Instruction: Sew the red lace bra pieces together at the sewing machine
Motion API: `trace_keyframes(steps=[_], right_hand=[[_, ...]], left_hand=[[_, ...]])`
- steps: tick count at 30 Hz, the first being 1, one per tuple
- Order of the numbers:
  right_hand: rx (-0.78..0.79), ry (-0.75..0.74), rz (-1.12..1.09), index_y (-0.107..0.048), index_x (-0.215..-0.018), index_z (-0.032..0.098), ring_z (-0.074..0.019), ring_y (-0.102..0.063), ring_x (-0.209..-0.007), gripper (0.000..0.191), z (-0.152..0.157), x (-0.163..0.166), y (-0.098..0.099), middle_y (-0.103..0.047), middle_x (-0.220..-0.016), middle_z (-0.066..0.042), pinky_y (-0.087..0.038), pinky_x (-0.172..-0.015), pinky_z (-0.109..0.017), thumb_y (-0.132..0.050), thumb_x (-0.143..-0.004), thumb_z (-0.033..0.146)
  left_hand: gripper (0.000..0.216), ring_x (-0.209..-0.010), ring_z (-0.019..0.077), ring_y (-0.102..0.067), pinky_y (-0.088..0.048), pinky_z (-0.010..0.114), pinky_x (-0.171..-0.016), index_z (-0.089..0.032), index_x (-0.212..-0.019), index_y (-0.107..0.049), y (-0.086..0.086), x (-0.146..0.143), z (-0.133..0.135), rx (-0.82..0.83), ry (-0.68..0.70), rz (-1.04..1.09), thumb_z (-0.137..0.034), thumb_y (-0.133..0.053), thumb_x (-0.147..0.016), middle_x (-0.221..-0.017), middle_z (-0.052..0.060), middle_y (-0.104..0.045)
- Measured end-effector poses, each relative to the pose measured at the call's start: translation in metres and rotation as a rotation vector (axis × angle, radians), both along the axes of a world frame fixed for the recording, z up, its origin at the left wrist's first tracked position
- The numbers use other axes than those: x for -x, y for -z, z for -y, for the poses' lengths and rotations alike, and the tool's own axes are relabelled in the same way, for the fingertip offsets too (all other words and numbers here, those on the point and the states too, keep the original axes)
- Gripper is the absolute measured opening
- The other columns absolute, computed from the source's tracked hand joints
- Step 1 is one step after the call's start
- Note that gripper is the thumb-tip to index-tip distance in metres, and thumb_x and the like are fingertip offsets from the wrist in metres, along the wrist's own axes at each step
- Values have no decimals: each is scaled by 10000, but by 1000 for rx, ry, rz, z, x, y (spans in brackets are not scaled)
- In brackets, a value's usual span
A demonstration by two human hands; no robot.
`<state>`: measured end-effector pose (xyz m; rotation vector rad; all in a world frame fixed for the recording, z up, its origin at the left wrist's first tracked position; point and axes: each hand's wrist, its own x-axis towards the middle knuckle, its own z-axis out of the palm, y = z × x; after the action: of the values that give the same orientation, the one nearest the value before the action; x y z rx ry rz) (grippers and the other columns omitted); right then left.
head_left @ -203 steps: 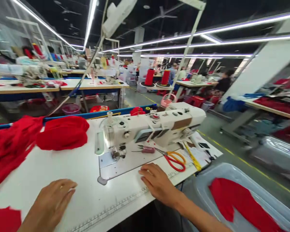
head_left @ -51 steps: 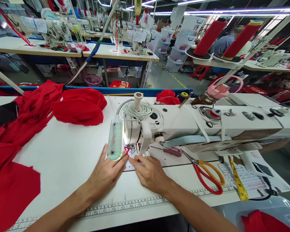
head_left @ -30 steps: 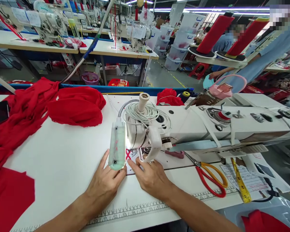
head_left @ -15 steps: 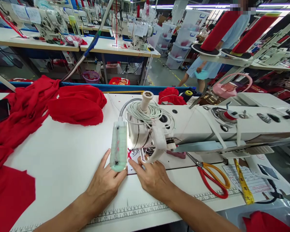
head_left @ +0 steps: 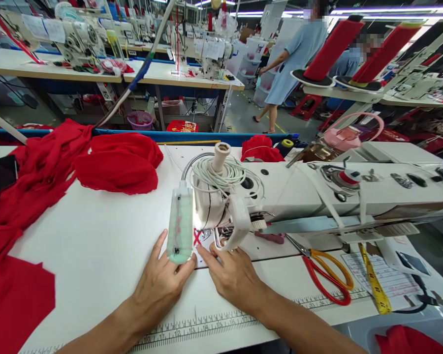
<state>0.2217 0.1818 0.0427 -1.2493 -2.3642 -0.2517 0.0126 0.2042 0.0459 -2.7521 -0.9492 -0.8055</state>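
A white sewing machine stands before me on a white table. Beside its needle area, a light with a greenish cover hangs on a bendable metal neck. My left hand rests flat by this light, thumb and a finger spread; the light hides its other fingertips. Near the presser foot lies my right hand, its index finger stretched toward the plate; a white guard partly covers the other fingers. A small red X-shaped piece shows between the hands and the needle area.
Red fabric and a dark phone lie left. Scissors with red and orange handles, a yellow tape measure and a paper sheet lie right. Red thread cones stand above. A person in blue is beyond.
My hands stay in almost the same place by the needle area. In the background, the person in blue has moved left and now shows nearly whole. The view has shifted slightly.
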Motion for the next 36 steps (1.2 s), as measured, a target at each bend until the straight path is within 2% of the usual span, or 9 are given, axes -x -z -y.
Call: trace_keyframes(steps=[3,7,12,18,29,36], right_hand=[[36,-2,23,-649,-1248,129,-212,-562,-837,410,0,-1,0,-650,-908,-94,-386,-682,-329,-513,-870,48],[74,-8,27,-632,-1275,128,-214,-569,-838,418,-1,-1,0,-653,-899,-91,-396,-678,-336,-489,-890,48],[50,-14,16,-628,-1262,103,-209,-559,-800,400,0,1,-2,-647,-888,-85,-393,-661,-345,-484,-893,46],[32,-18,-9,-624,-1261,94,-203,-556,-788,408,1,3,-2,-648,-880,-76,-379,-675,-343,-451,-899,19],[42,-12,10,-621,-1280,108,-201,-536,-770,412,1,2,-2,-619,-857,-71,-378,-675,-347,-496,-892,45],[49,18,12,-639,-1266,121,-206,-547,-800,392,2,2,-3,-637,-877,-80,-390,-673,-348,-488,-908,73]], left_hand=[[358,-932,222,-675,-455,642,-1083,-85,-1164,-646,0,0,-1,-31,-6,-7,56,-420,-925,-914,81,-711],[325,-916,226,-671,-450,627,-1085,-67,-1160,-645,-1,-3,-1,-80,-27,-33,45,-445,-928,-897,77,-711],[313,-919,250,-680,-447,659,-1053,-57,-1145,-649,0,-10,4,-176,-103,-63,49,-444,-934,-833,72,-701],[304,-948,274,-681,-371,709,-1075,-46,-1143,-644,4,-15,9,-242,-170,-139,60,-448,-935,-810,79,-697],[357,-944,271,-686,-429,720,-1027,-47,-1141,-643,3,-13,7,-182,-161,-142,75,-384,-927,-833,93,-694],[327,-919,259,-690,-503,645,-982,-54,-1102,-652,0,-13,5,-165,-145,-125,66,-403,-929,-794,82,-678]])
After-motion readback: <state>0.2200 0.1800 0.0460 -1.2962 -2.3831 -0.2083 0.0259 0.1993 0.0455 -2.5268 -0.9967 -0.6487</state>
